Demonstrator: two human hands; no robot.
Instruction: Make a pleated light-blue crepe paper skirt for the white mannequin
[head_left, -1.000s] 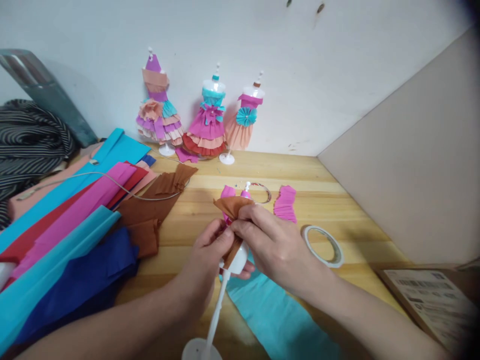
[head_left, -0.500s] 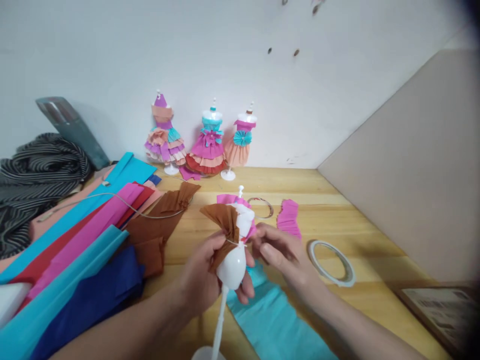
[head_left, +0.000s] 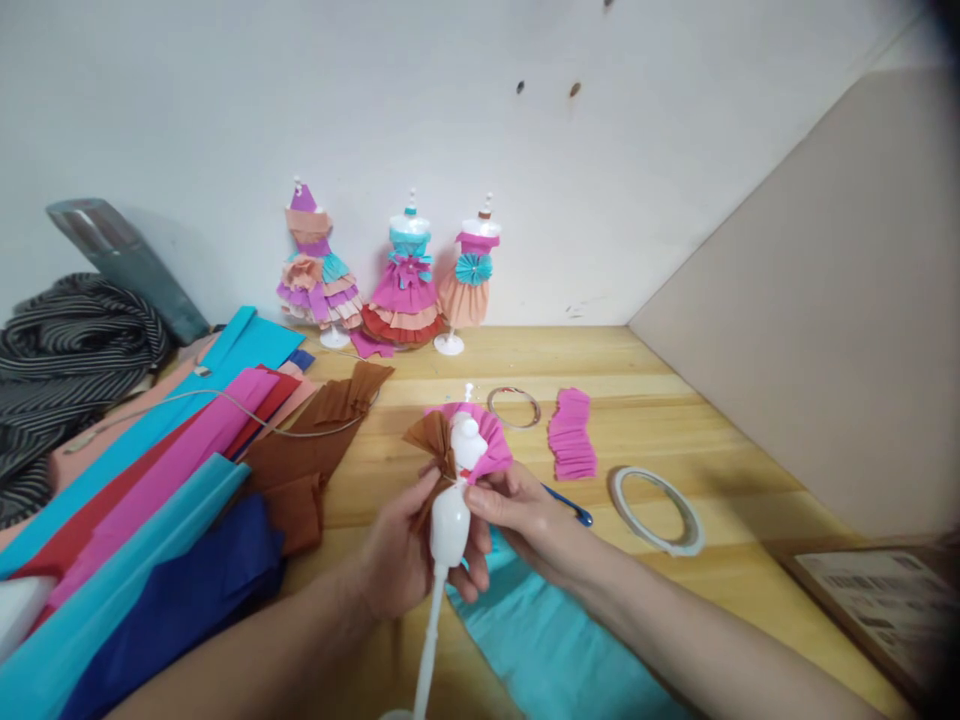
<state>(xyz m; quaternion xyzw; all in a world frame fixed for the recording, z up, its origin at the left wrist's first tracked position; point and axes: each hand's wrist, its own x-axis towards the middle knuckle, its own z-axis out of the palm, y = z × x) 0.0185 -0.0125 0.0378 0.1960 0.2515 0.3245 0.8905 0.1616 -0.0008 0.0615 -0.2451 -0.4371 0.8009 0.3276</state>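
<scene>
A small white mannequin [head_left: 450, 520] on a thin white stand is held above the wooden table [head_left: 720, 440]. My left hand [head_left: 401, 555] is wrapped round its torso. A pleated brown crepe paper piece [head_left: 431, 438] fans out at its left shoulder, a pleated pink piece [head_left: 491, 440] at its right. My right hand [head_left: 517, 505] pinches the pink paper against the mannequin's waist.
Three dressed mannequins [head_left: 409, 280] stand against the back wall. Folded crepe sheets [head_left: 150, 470] lie at left, a turquoise sheet [head_left: 555, 640] beneath my hands. A pink pleated strip [head_left: 571, 432], tape ring [head_left: 658, 497], thin ring [head_left: 514, 406], blue-handled tool [head_left: 571, 508], striped cloth [head_left: 67, 350] and carton [head_left: 877, 600] lie around.
The mannequin was turned upright and its torso uncovered. My right hand came off the brown paper and moved to the pink piece at the waist. The view tilted up.
</scene>
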